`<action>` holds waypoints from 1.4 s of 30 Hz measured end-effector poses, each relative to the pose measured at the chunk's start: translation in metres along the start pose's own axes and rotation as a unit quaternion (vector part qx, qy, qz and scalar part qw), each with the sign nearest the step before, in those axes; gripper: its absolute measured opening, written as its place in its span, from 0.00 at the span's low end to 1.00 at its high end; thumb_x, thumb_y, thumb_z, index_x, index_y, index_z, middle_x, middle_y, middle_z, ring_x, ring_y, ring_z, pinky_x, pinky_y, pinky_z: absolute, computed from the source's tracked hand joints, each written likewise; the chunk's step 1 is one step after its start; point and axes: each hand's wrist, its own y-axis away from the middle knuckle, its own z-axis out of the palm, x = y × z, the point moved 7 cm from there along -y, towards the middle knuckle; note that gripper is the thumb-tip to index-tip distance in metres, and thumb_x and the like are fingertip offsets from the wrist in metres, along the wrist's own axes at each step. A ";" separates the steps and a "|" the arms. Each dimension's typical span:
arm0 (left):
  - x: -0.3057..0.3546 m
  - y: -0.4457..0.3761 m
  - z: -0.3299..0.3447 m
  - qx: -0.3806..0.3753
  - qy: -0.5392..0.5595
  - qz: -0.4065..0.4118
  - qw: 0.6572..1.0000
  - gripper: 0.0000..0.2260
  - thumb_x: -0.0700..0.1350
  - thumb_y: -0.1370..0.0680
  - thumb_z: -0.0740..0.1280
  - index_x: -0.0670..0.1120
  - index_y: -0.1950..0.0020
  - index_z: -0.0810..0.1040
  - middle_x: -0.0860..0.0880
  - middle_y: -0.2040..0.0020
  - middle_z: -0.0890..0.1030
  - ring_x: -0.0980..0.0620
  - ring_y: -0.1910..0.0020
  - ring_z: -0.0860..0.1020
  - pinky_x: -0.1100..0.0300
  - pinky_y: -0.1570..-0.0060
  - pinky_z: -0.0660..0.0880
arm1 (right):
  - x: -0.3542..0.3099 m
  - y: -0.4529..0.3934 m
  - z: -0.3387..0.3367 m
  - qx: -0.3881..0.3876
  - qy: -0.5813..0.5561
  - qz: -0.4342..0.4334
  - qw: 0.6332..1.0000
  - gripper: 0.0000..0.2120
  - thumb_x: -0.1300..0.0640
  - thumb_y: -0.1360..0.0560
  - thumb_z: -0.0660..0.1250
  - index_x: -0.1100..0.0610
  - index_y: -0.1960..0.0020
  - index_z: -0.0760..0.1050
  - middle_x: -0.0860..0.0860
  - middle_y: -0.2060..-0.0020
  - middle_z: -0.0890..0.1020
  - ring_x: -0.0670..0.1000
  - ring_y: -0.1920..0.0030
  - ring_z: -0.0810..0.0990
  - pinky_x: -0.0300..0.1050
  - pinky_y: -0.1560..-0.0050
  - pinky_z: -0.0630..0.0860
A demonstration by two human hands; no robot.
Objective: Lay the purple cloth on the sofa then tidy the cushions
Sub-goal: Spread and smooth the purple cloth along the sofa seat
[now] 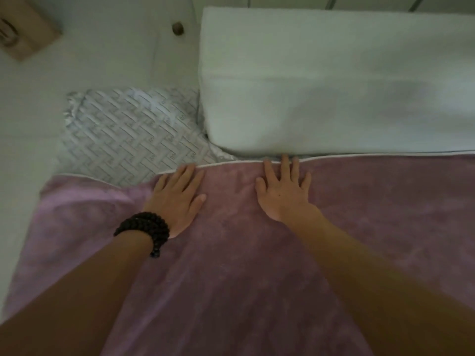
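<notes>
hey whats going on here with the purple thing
A person is spreading a purple cloth over the sofa seat. Both hands lie flat and open on it near its far edge: the left hand, with a dark beaded bracelet on its wrist, and the right hand. A patterned grey cushion is partly covered by the cloth, beside a large white cushion.

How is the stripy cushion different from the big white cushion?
The stripy cushion has a silver-grey woven pattern; the big white cushion is plain. The stripy cushion is smaller and lies flat, while the white one is a long, thick block. The purple cloth covers the stripy cushion's near corner, but its edge only runs along the front of the white one. The two sit side by side on the sofa.
</notes>
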 end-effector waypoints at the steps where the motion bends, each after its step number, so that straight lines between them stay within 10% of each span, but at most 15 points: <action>1: -0.010 0.004 -0.003 -0.001 0.008 -0.014 1.000 0.30 0.60 0.21 0.39 0.48 0.21 0.46 0.49 0.20 0.45 0.50 0.22 0.45 0.48 0.25 0.47 | -0.017 0.003 0.002 -0.004 -0.017 -0.003 1.000 0.30 0.38 0.20 0.42 0.45 0.20 0.43 0.55 0.20 0.40 0.60 0.21 0.36 0.67 0.26 0.35; 7: -0.077 0.036 -0.026 0.047 0.155 -0.043 0.986 0.19 0.47 0.17 0.52 0.40 0.29 0.66 0.43 0.28 0.69 0.43 0.29 0.66 0.51 0.31 0.62 | -0.146 0.033 0.031 -0.045 -0.051 -0.120 0.990 0.28 0.41 0.18 0.47 0.47 0.20 0.48 0.55 0.20 0.42 0.61 0.21 0.37 0.66 0.26 0.37; 10: -0.139 0.043 -0.042 0.102 0.134 -0.118 0.979 0.10 0.38 0.20 0.58 0.41 0.44 0.77 0.42 0.45 0.79 0.42 0.45 0.76 0.49 0.43 0.72 | -0.208 0.037 0.023 0.016 -0.056 -0.158 0.986 0.22 0.48 0.17 0.52 0.51 0.24 0.60 0.57 0.24 0.59 0.64 0.25 0.57 0.64 0.28 0.56; 19: -0.222 0.059 -0.024 -0.004 0.090 -0.061 0.994 0.06 0.50 0.22 0.64 0.49 0.54 0.74 0.52 0.55 0.73 0.50 0.54 0.72 0.53 0.53 0.69 | -0.282 0.031 0.029 0.025 -0.075 -0.136 0.988 0.12 0.69 0.23 0.64 0.59 0.42 0.75 0.57 0.41 0.67 0.55 0.48 0.74 0.48 0.45 0.78; 24: -0.240 0.050 -0.074 0.226 0.058 -0.101 0.967 0.10 0.44 0.20 0.60 0.45 0.62 0.69 0.48 0.65 0.74 0.46 0.65 0.74 0.54 0.67 0.68 | -0.296 0.016 0.001 0.109 -0.125 -0.127 0.978 0.04 0.63 0.20 0.62 0.62 0.47 0.74 0.57 0.47 0.72 0.52 0.56 0.72 0.45 0.57 0.71; 29: -0.247 0.027 -0.078 0.285 0.057 -0.110 0.951 0.06 0.39 0.20 0.60 0.43 0.57 0.71 0.42 0.57 0.76 0.45 0.59 0.70 0.52 0.65 0.65 | -0.304 -0.004 0.002 0.132 -0.114 -0.182 0.968 0.13 0.64 0.20 0.59 0.60 0.36 0.71 0.60 0.38 0.68 0.57 0.46 0.73 0.54 0.39 0.76; 32: -0.248 0.017 -0.044 0.246 0.071 -0.100 0.961 0.07 0.33 0.22 0.58 0.38 0.46 0.72 0.38 0.46 0.74 0.39 0.47 0.72 0.49 0.54 0.72 | -0.295 0.000 0.042 0.080 -0.038 -0.223 0.971 0.25 0.52 0.18 0.55 0.51 0.22 0.56 0.61 0.21 0.46 0.61 0.23 0.55 0.58 0.23 0.55; 36: -0.256 0.022 -0.017 0.207 0.131 -0.121 0.962 0.21 0.46 0.18 0.50 0.40 0.26 0.58 0.39 0.24 0.59 0.40 0.25 0.59 0.42 0.27 0.59 | -0.292 -0.005 0.067 0.091 0.055 -0.240 0.965 0.28 0.41 0.19 0.41 0.46 0.20 0.44 0.54 0.20 0.40 0.54 0.20 0.40 0.57 0.22 0.37; 42: -0.223 0.063 0.021 0.129 0.038 -0.037 0.990 0.29 0.62 0.21 0.42 0.55 0.22 0.47 0.48 0.20 0.46 0.47 0.22 0.45 0.43 0.25 0.47 | -0.294 -0.006 0.069 0.099 0.083 -0.210 0.969 0.28 0.42 0.18 0.40 0.46 0.20 0.40 0.53 0.20 0.38 0.52 0.21 0.37 0.59 0.22 0.39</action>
